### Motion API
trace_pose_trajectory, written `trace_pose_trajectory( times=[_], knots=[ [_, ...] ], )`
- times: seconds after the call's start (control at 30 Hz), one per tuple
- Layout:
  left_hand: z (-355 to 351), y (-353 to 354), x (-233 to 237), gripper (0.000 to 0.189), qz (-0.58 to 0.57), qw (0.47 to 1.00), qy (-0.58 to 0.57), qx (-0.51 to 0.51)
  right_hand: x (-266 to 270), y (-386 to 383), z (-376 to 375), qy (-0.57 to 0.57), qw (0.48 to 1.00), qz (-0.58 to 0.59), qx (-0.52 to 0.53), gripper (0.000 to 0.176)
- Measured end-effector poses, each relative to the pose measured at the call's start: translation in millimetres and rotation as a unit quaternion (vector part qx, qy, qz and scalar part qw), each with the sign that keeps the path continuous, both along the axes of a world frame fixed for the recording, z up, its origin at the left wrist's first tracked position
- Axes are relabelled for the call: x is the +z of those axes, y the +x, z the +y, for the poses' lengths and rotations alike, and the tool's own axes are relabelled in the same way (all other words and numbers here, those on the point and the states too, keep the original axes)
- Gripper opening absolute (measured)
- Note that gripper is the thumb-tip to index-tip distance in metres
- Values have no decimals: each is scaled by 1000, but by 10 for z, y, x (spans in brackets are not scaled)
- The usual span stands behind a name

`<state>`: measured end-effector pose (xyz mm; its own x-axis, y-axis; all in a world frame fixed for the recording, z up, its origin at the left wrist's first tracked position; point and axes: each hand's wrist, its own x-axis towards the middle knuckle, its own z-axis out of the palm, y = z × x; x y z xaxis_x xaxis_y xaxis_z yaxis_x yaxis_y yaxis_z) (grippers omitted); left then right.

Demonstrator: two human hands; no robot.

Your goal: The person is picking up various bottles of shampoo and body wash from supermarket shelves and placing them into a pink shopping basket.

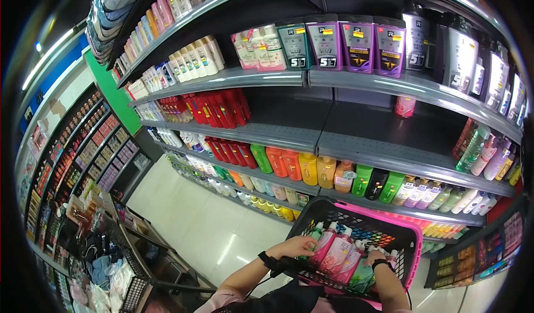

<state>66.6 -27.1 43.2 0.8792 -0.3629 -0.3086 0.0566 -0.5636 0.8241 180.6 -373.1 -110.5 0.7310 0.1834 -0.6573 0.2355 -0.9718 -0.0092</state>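
- Down low and closest: left hand (301, 247) reaching into the left side of the basket, fingers bent and fairly narrow, right at the pink pump bottles. Touching or just beside, can't tell. Dark band on the wrist.
- Right hand (377, 255) over on the right side of the same basket, dark band there too. Fingertips mostly out of sight among the bottles, so can't tell whether gripping anything.
- Under both: black mesh plastic basket with a bright pink edge (419, 249), pretty well stocked.
- Inside it: glossy pink plastic pump bottles with white pump tops (336, 255), bunched together between the hands, plus a clear green pump bottle (317, 231) by the left hand and a green patterned container (361, 275) nearer the right.
- Just past the basket: dark grey metal shelving (370, 125), with a row of green, orange, yellow and black plastic bottles (307, 168) low down.
- Up a level: shiny red bottles (219, 110) to the left, one short pink container (405, 106) toward the right.
- Above that: flat purple-and-black pouches (357, 45) beside tall silver bottles (414, 40).
- Way off left: pale tiled floor (222, 236), then more packed shelves (83, 151).
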Motion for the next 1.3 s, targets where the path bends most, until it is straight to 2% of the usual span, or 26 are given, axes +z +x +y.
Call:
trace_pose_trajectory(
  times=[0.23,0.3,0.37,0.47,0.5,0.53,0.6,0.63,0.67,0.73,0.8,0.83,0.87,0.93,1.0,1.07,1.2,1.3],
  knots=[
    [226,-143,188,46,-38,999,-7,33,20,28,20,-20,1000,8,9,65],
    [317,-157,241,46,-68,994,-66,54,65,12,55,-33,999,13,-1,65],
    [428,-207,423,46,-75,993,-68,55,-77,49,6,-40,999,22,-10,66],
    [722,-293,501,45,-98,991,-69,62,170,-57,50,-58,997,-25,-47,67],
    [839,-327,502,45,-110,989,-69,71,191,-21,-1,-44,999,-11,-5,68],
    [958,-364,529,45,-113,989,-69,67,257,-22,-10,-44,999,-15,-8,68],
    [1181,-445,576,45,-103,992,-43,64,447,-76,-8,41,991,-21,-129,60],
    [1290,-477,560,46,-99,992,-38,64,637,-125,44,117,965,5,-234,54],
    [1401,-502,528,46,-103,992,-39,59,863,-204,119,183,923,37,-337,48],
    [1600,-519,465,46,-81,995,-30,45,1199,-396,235,341,846,33,-409,46],
    [1750,-497,440,46,-93,995,-14,28,1460,-586,305,426,812,-20,-398,48],
    [1797,-494,436,46,-99,995,2,15,1633,-675,371,431,811,-56,-392,37],
    [1823,-485,462,46,-99,995,0,10,1794,-775,445,430,809,-59,-396,37],
    [1826,-461,527,44,-122,992,-15,6,2154,-994,633,531,773,-139,-318,34],
    [1777,-464,517,43,-137,990,-34,7,2584,-1173,995,542,763,-142,-322,29],
    [1697,-480,498,42,-155,986,-57,12,2731,-1291,1185,634,715,-125,-267,27],
    [1542,-663,366,42,-166,982,-73,54,2470,-1203,1481,652,746,-57,-120,25],
    [1448,-807,258,43,-157,984,-42,77,2419,-1204,1648,626,777,2,-74,25]
  ],
)
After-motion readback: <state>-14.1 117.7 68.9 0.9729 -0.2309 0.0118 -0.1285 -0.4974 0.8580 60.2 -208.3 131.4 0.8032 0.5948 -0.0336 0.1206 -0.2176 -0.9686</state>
